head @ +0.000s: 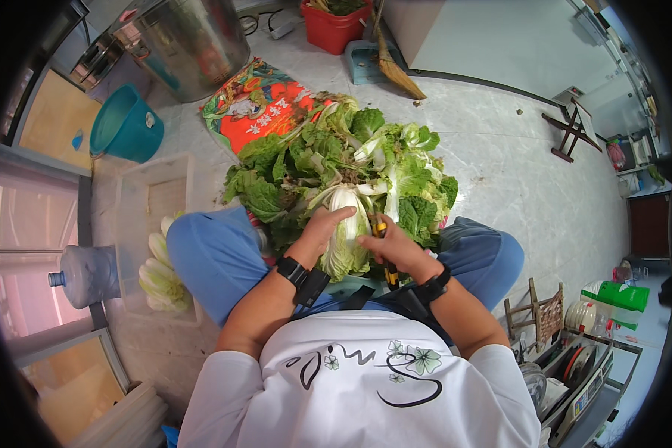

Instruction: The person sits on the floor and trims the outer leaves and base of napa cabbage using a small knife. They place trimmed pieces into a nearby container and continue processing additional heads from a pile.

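My left hand [318, 231] grips the left side of a napa cabbage [347, 235], which stands between my knees with its pale root end away from me. In my right hand [395, 243] is a tool with yellow and black handles [391, 274]; its working end is hidden, so its kind is unclear. The fingers of that hand lie against the cabbage's right side. Beyond the cabbage spreads a heap of loose green cabbage leaves [319, 148], some wilted and brown. At the left, several trimmed cabbages [162, 285] lie in a clear plastic bin [154, 158].
A printed red sack [255, 106] lies partly under the leaves. Behind are a teal bucket [126, 126], a large steel pot [193, 50], a red bin [336, 28], and a broom [395, 70] on a dustpan [358, 64]. A water jug [89, 276] lies left; a wooden chair [537, 316] stands right.
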Demonstrator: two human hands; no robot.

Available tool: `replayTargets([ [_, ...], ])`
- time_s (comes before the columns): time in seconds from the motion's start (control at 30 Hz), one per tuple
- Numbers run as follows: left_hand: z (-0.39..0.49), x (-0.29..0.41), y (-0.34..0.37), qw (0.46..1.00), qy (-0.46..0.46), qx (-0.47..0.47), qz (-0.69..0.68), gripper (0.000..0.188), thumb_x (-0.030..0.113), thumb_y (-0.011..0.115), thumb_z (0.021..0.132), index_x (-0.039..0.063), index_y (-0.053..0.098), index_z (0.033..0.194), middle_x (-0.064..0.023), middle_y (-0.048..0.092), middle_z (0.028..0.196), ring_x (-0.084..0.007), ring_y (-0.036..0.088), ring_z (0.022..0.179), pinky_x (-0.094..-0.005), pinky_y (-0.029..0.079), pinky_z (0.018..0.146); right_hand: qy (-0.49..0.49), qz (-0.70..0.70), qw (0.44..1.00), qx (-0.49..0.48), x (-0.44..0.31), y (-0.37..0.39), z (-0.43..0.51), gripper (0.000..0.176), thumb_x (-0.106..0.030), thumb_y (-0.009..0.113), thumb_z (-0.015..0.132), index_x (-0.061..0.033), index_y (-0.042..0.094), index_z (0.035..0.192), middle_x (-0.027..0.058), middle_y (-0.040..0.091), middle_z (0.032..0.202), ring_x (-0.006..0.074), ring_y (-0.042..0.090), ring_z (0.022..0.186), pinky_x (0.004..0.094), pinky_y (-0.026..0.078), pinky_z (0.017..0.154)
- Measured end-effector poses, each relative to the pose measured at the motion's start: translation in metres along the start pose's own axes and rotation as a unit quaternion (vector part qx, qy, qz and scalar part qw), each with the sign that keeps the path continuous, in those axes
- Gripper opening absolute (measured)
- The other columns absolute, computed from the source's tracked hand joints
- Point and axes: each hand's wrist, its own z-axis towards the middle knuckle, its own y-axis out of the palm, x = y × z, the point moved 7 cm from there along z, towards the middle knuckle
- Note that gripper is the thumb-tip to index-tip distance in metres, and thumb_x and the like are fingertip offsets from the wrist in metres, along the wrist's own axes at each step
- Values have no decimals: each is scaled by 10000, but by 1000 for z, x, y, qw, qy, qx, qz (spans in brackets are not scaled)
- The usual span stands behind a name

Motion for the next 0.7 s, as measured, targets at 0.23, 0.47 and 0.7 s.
replayTargets([
  [0.23,-8,15,12,994,76,-49,69,374,164,722,866,23,653,1205,-28,678,1088,-137,618,978,-315,475,899,142,236,956,-102,13,6,-54,551,-4,552,974,-89,345,1478,128,611,1149,253,714,800,379,631,727],
  [0.47,-15,26,22,982,138,-62,110,476,117,719,840,20,597,1289,-33,661,1131,-142,611,996,-310,480,925,-150,-237,958,60,-57,-25,-60,313,-167,544,1027,6,490,1282,121,675,838,234,669,686,345,516,608],
  [0.7,-13,21,23,961,140,-64,229,500,105,751,802,27,600,1273,-31,659,1125,-132,603,976,-304,487,898,-217,-465,850,118,-84,-21,-29,278,-243,590,985,26,550,929,263,646,767,452,641,752,524,497,667],
])
